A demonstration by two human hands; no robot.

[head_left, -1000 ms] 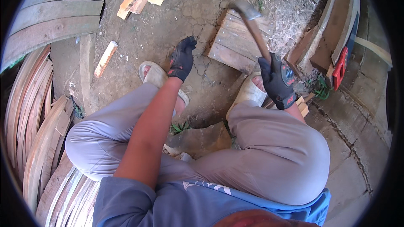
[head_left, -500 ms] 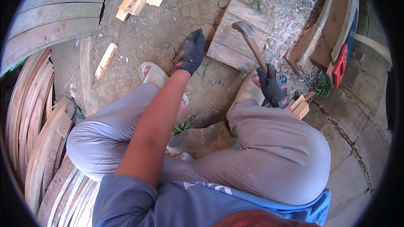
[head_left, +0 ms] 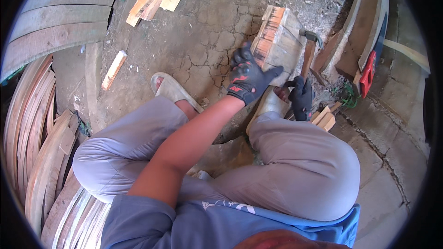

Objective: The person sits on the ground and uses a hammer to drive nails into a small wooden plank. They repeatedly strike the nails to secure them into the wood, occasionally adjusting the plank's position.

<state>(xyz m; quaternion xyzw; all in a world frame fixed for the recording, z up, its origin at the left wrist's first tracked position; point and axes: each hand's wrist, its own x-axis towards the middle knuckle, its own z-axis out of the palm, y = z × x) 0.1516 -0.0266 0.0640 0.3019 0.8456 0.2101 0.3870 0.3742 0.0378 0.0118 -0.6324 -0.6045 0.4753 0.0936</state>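
My left hand (head_left: 249,74), in a black glove with red marks, grips the near left edge of a small panel of wooden boards (head_left: 288,41). Its thumb lies across the face and the other fingers are at the edge. The panel is tilted, so its left edge shows, with orange-brown board ends and dark stains. My right hand (head_left: 302,99), gloved the same way, is wrapped round the wooden handle of a claw hammer (head_left: 308,57). The hammer's metal head is up, close by the panel's right side.
A saw with a red handle (head_left: 368,74) leans by curved planks (head_left: 354,41) at right. Small wood offcuts (head_left: 324,119) lie beside my right foot. Stacked boards (head_left: 32,124) fill the left side. Loose wood pieces (head_left: 147,0) and a short stick (head_left: 114,70) lie on cracked dirt.
My left hand has moved right from above the ground and taken hold of the panel, which has gone from flat to tilted. The hammer has swung upright and its head has moved right.
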